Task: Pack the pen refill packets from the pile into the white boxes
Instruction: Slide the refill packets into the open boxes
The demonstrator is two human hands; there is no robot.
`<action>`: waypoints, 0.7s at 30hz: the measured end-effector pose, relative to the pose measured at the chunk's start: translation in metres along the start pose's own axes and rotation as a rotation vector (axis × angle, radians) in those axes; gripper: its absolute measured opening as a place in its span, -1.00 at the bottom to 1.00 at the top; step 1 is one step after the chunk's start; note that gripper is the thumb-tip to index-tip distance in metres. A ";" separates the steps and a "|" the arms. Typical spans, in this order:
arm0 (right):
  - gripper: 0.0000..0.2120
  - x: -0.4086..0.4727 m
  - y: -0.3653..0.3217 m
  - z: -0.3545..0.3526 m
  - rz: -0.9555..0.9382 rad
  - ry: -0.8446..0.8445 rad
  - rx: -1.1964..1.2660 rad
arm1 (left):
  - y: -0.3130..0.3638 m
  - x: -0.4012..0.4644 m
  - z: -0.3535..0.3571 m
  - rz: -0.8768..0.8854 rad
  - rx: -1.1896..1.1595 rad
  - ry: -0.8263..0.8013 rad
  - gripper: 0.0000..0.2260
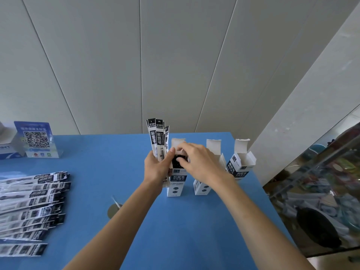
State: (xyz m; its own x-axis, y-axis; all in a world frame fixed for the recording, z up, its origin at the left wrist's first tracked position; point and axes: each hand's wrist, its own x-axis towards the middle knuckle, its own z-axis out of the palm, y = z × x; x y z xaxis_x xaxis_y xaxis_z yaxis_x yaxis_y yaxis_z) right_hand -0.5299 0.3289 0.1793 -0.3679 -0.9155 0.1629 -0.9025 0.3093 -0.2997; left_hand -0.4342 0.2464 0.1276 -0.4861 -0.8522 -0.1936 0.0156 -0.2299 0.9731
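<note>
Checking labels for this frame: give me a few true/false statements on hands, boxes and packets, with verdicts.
1. Three white boxes stand upright on the blue table. True: left box, middle box, right box.
2. The left hand holds a bunch of packets upright. True.
3. The right hand rests on the right box. False: it is at the open top of the left box.
4. All box lids are closed. False: the top flaps stand open.
5. The pile lies right of the boxes. False: it lies at the table's left side.
</note>
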 end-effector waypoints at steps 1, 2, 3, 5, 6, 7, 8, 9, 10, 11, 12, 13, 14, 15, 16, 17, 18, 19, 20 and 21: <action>-0.87 0.000 0.000 0.000 0.000 0.003 -0.010 | 0.000 0.000 -0.001 0.002 0.003 -0.001 -0.73; -0.87 0.000 -0.001 0.000 -0.001 -0.008 -0.026 | 0.000 0.000 -0.001 0.003 0.008 0.000 -0.74; -0.85 0.000 -0.001 0.001 -0.002 -0.027 -0.040 | 0.000 0.000 -0.001 0.006 0.012 -0.001 -0.74; -0.81 -0.001 -0.002 0.002 -0.005 -0.054 -0.040 | 0.001 0.000 -0.002 0.012 0.013 0.004 -0.74; -0.80 -0.001 -0.002 0.001 -0.006 -0.055 -0.031 | 0.002 0.000 -0.002 0.013 0.012 0.013 -0.73; -0.80 -0.001 -0.003 0.001 -0.005 -0.053 -0.017 | 0.003 0.000 -0.003 0.015 0.014 0.024 -0.71; -0.80 -0.001 -0.004 0.001 -0.004 -0.052 -0.003 | 0.003 0.000 -0.004 0.018 0.018 0.036 -0.70; -0.79 -0.001 -0.005 0.000 -0.002 -0.052 0.012 | 0.004 0.000 -0.005 0.023 0.020 0.044 -0.69; -0.79 -0.001 -0.005 -0.001 0.000 -0.051 0.024 | 0.004 -0.001 -0.006 0.030 0.022 0.049 -0.69; -0.80 -0.001 -0.006 -0.001 0.003 -0.048 0.039 | 0.004 -0.001 -0.007 0.037 0.022 0.051 -0.69; -0.80 -0.002 -0.007 -0.001 0.007 -0.040 0.058 | 0.005 -0.001 -0.009 0.041 0.024 0.051 -0.69; -0.81 -0.002 -0.008 0.000 0.014 -0.027 0.082 | 0.005 -0.002 -0.010 0.042 0.026 0.052 -0.69; -0.82 -0.002 -0.009 0.000 0.025 -0.008 0.108 | 0.006 -0.002 -0.011 0.040 0.031 0.053 -0.69; -0.83 -0.002 -0.010 0.000 0.037 0.013 0.135 | 0.006 -0.002 -0.013 0.034 0.039 0.055 -0.69; -0.83 -0.001 -0.011 0.001 0.046 0.040 0.159 | 0.006 -0.002 -0.014 0.029 0.050 0.058 -0.69; -0.83 -0.001 -0.011 0.002 0.053 0.068 0.183 | 0.006 -0.002 -0.016 0.026 0.060 0.063 -0.68; -0.83 0.000 -0.011 0.002 0.060 0.098 0.210 | 0.006 -0.002 -0.019 0.029 0.070 0.069 -0.66; -0.84 0.001 -0.012 0.002 0.065 0.132 0.241 | 0.006 -0.002 -0.022 0.034 0.084 0.074 -0.64; -0.85 0.002 -0.013 0.002 0.068 0.169 0.275 | 0.007 -0.001 -0.025 0.044 0.101 0.082 -0.62; -0.86 0.003 -0.014 0.001 0.070 0.205 0.314 | 0.009 -0.002 -0.029 0.059 0.118 0.092 -0.62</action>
State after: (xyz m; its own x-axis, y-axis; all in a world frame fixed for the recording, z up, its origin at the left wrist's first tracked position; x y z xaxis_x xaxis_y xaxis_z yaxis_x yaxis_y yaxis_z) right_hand -0.5178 0.3215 0.1835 -0.4918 -0.8149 0.3067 -0.7726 0.2460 -0.5854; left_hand -0.4085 0.2322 0.1332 -0.4051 -0.9033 -0.1409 -0.0640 -0.1257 0.9900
